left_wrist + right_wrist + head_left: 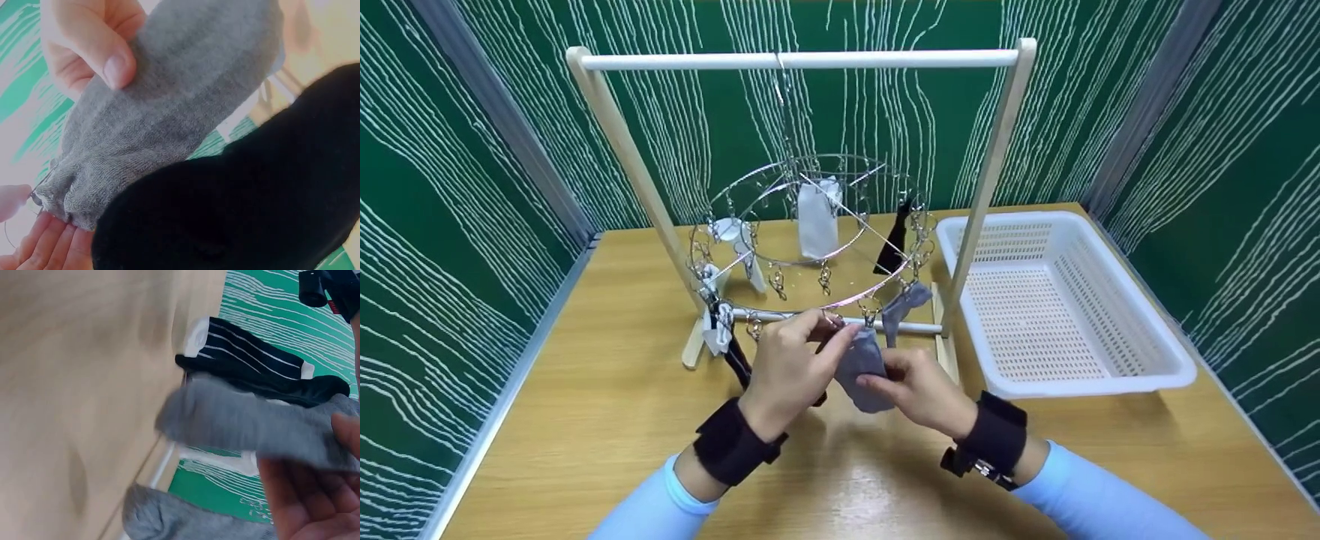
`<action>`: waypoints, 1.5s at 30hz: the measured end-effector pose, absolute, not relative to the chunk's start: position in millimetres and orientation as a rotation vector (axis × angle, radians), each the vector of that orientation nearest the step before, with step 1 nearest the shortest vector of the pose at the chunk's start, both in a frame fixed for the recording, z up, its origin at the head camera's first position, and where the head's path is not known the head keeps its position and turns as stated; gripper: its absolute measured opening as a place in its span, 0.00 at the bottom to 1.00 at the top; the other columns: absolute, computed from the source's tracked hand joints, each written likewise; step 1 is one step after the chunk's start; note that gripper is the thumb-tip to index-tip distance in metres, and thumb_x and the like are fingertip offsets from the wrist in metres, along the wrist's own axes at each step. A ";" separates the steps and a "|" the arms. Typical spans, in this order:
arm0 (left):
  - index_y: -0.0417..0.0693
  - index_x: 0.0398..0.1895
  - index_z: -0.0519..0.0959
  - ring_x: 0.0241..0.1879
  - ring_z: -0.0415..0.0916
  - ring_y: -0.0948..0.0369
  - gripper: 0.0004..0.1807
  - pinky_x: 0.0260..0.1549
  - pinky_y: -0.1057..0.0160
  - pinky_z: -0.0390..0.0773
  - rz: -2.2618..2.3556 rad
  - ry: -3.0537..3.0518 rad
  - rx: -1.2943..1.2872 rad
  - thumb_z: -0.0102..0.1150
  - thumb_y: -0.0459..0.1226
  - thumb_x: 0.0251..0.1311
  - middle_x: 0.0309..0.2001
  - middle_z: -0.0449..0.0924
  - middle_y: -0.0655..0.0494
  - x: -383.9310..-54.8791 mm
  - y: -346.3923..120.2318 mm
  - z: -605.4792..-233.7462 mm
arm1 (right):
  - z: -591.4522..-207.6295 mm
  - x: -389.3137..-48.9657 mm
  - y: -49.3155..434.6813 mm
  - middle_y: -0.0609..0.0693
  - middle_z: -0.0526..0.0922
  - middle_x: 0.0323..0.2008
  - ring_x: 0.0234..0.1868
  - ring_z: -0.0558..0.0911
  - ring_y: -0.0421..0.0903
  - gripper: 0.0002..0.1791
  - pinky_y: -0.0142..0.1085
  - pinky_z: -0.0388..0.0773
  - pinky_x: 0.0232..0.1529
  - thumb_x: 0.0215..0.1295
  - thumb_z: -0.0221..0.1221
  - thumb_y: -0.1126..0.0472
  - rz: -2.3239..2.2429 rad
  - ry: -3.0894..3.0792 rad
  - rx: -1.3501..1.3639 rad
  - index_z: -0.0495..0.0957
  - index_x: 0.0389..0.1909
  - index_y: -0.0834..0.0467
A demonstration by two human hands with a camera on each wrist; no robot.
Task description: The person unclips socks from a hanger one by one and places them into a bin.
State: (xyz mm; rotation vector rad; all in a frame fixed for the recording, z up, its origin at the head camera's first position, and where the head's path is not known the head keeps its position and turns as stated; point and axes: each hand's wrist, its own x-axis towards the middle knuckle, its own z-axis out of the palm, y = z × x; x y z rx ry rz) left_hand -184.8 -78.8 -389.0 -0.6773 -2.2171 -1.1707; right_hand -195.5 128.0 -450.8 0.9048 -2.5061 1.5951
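A grey sock [861, 375] hangs at the near rim of a round metal clip hanger [877, 288]. My left hand [791, 367] pinches a small metal clip [37, 198] at the gathered end of this sock. Lower down, my right hand [922, 390] holds the sock's side, thumb on the front and fingers behind. Close beside the left hand hangs a black sock [242, 197], which covers much of the left wrist view. Another grey sock [901, 306] hangs just right of the held one. In the right wrist view, a dark striped sock [253, 351] shows behind.
The hanger hooks over the white bar [840, 60] of a wooden stand [619, 142]. A white sock [817, 221] and a black sock [894, 244] hang at its far side, with several free clips between. At the right, a white plastic basket [1087, 388] stands on the wooden table [585, 390].
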 end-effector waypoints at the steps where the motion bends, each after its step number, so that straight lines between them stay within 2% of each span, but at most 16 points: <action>1: 0.38 0.32 0.85 0.31 0.92 0.56 0.09 0.36 0.59 0.92 -1.171 -2.214 -0.680 0.75 0.34 0.67 0.31 0.92 0.47 -184.4 -78.9 -388.7 | -451.4 -195.7 127.8 0.64 0.93 0.42 0.42 0.94 0.58 0.06 0.37 0.91 0.45 0.72 0.68 0.69 1.626 -2.495 0.908 0.89 0.43 0.69; 5: 0.39 0.31 0.85 0.32 0.92 0.55 0.08 0.36 0.59 0.92 -1.168 -2.195 -0.693 0.75 0.33 0.65 0.31 0.92 0.47 -184.5 -79.3 -389.5 | -453.6 -194.3 127.6 0.65 0.93 0.43 0.43 0.94 0.57 0.06 0.35 0.90 0.48 0.72 0.67 0.70 1.688 -2.454 0.907 0.90 0.42 0.70; 7: 0.39 0.31 0.85 0.32 0.92 0.55 0.08 0.37 0.59 0.92 -1.170 -2.188 -0.697 0.75 0.33 0.65 0.31 0.92 0.47 -185.0 -79.4 -390.2 | -454.8 -193.6 127.9 0.65 0.93 0.43 0.43 0.94 0.52 0.05 0.34 0.90 0.48 0.72 0.67 0.71 1.689 -2.429 0.913 0.90 0.42 0.70; 11: 0.39 0.31 0.84 0.33 0.92 0.54 0.08 0.38 0.58 0.92 -1.152 -2.180 -0.704 0.75 0.32 0.65 0.31 0.91 0.47 -184.9 -79.4 -390.6 | -457.4 -193.1 128.3 0.63 0.93 0.37 0.37 0.90 0.39 0.04 0.30 0.88 0.41 0.70 0.68 0.71 1.670 -2.402 0.915 0.90 0.36 0.69; 13: 0.40 0.31 0.84 0.34 0.92 0.54 0.08 0.38 0.57 0.92 -1.130 -2.177 -0.707 0.74 0.31 0.65 0.31 0.91 0.47 -184.8 -79.4 -390.7 | -458.1 -193.1 128.2 0.62 0.93 0.35 0.36 0.88 0.36 0.05 0.29 0.88 0.39 0.70 0.69 0.71 1.663 -2.401 0.913 0.90 0.34 0.68; 20: 0.41 0.27 0.81 0.33 0.92 0.54 0.10 0.38 0.54 0.91 -1.085 -2.150 -0.724 0.72 0.29 0.65 0.27 0.89 0.50 -185.8 -80.2 -393.6 | -456.8 -191.0 129.5 0.62 0.93 0.36 0.38 0.92 0.45 0.05 0.32 0.89 0.41 0.70 0.68 0.70 1.682 -2.435 0.914 0.90 0.35 0.68; 28: 0.41 0.27 0.81 0.32 0.91 0.54 0.10 0.39 0.54 0.92 -1.124 -2.144 -0.727 0.71 0.28 0.66 0.27 0.89 0.49 -186.2 -81.5 -392.6 | -460.4 -187.8 135.1 0.62 0.94 0.40 0.40 0.93 0.47 0.04 0.32 0.89 0.44 0.69 0.68 0.72 1.638 -2.451 0.939 0.91 0.40 0.68; 34: 0.40 0.28 0.81 0.33 0.92 0.54 0.09 0.39 0.57 0.92 -1.149 -2.144 -0.699 0.72 0.28 0.65 0.28 0.90 0.49 -185.4 -82.3 -391.9 | -465.3 -187.3 142.0 0.62 0.93 0.38 0.39 0.92 0.43 0.03 0.32 0.90 0.42 0.68 0.69 0.73 1.593 -2.414 0.970 0.91 0.38 0.68; 41: 0.39 0.31 0.82 0.34 0.92 0.54 0.09 0.39 0.60 0.92 -1.188 -2.169 -0.662 0.74 0.31 0.66 0.32 0.91 0.47 -184.1 -84.0 -393.2 | -457.8 -182.1 153.0 0.64 0.93 0.43 0.45 0.93 0.49 0.05 0.33 0.90 0.48 0.69 0.68 0.73 1.559 -2.405 1.000 0.90 0.42 0.69; 45: 0.40 0.31 0.83 0.35 0.92 0.53 0.09 0.40 0.58 0.92 -1.183 -2.183 -0.647 0.75 0.32 0.65 0.32 0.91 0.46 -183.7 -85.9 -394.4 | -449.1 -180.1 159.8 0.65 0.93 0.42 0.43 0.94 0.52 0.05 0.33 0.90 0.45 0.68 0.68 0.74 1.519 -2.353 1.023 0.90 0.42 0.69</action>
